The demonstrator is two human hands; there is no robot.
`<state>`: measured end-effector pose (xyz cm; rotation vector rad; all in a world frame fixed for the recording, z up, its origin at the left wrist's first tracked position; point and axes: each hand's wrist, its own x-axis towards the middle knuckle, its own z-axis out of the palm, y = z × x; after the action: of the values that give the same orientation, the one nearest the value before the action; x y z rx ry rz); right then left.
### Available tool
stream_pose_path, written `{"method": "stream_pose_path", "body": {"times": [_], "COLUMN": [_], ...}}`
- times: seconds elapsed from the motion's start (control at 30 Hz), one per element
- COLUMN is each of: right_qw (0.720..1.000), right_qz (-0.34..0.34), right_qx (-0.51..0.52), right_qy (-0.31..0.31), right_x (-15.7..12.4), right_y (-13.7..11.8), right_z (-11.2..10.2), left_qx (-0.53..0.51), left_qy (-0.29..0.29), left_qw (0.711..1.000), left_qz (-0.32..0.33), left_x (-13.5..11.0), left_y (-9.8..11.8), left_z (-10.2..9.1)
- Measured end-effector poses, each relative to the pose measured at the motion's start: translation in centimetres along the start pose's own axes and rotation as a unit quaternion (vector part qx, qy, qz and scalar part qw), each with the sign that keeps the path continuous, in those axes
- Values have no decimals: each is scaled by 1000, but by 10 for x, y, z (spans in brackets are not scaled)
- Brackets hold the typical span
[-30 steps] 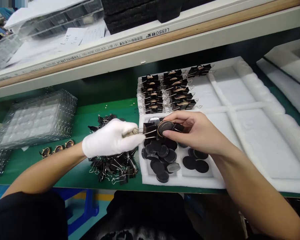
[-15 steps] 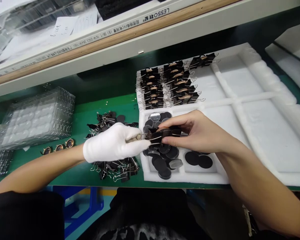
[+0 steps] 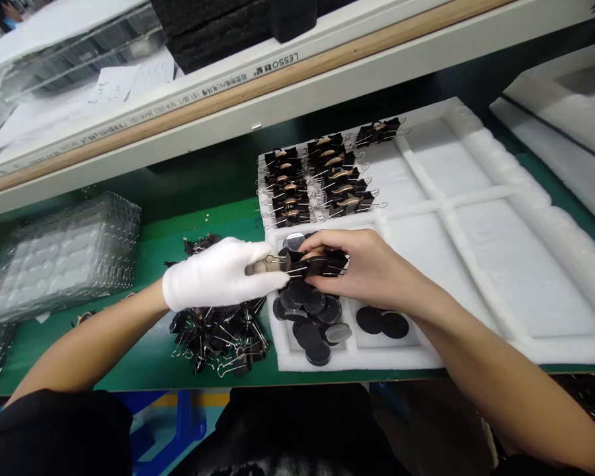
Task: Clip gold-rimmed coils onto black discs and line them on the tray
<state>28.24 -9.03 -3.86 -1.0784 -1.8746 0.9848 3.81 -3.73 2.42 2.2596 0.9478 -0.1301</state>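
My left hand wears a white glove and pinches the wire handles of a black binder clip. My bare right hand is closed on the round black part seated in that clip's jaws. Both hands hover over a heap of black discs in the near-left pocket of a white foam tray. Rows of clipped parts fill the pocket behind. A pile of loose binder clips lies on the green mat under my left hand.
Stacked clear blister trays stand at the left. Two black discs lie in a small pocket beside the heap. Another white foam tray is at the far right. A shelf edge with papers runs across the top.
Both hands have shifted slightly left and lower with the clip, and my right fingers now cover more of the round part. The view has shifted a little.
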Motion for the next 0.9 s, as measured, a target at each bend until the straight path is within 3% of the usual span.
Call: {"method": "stream_pose_path", "body": {"times": [0.07, 0.17, 0.27, 0.33, 0.4, 0.5, 0.6, 0.67, 0.77, 0.9], "right_qw": [995, 960, 929, 915, 900, 885, 848, 833, 827, 828], "right_qz": [-49, -141, -167, -95, 26, 198, 328, 347, 337, 339], "right_qx": [-77, -224, -310, -361, -391, -355, -318, -338, -373, -376], "right_qy": [45, 94, 109, 152, 192, 226, 268, 268, 252, 243], "right_x": [1, 1, -1, -4, -5, -4, -1, 1, 2, 1], "right_y": [3, 2, -5, -5, 6, 46, 88, 103, 109, 108], "right_z": [-1, -1, -9, -23, -45, -79, -92, -89, -79, -77], "left_qx": [-114, -282, -285, -250, -204, -99, 23, 85, 155, 195], "left_qy": [-19, -71, -88, -46, 10, 98, 185, 211, 206, 214], "left_qw": [992, 953, 953, 967, 979, 990, 982, 974, 965, 953], "left_qz": [-46, -87, -46, -17, -6, -5, -9, -15, -41, -86], "left_x": [5, 14, 24, 34, 50, 89, 145, 187, 245, 292], "left_y": [2, 8, 18, 25, 30, 33, 32, 33, 36, 44], "left_z": [0, -3, -9, -13, -17, -23, -30, -34, -37, -33]}}
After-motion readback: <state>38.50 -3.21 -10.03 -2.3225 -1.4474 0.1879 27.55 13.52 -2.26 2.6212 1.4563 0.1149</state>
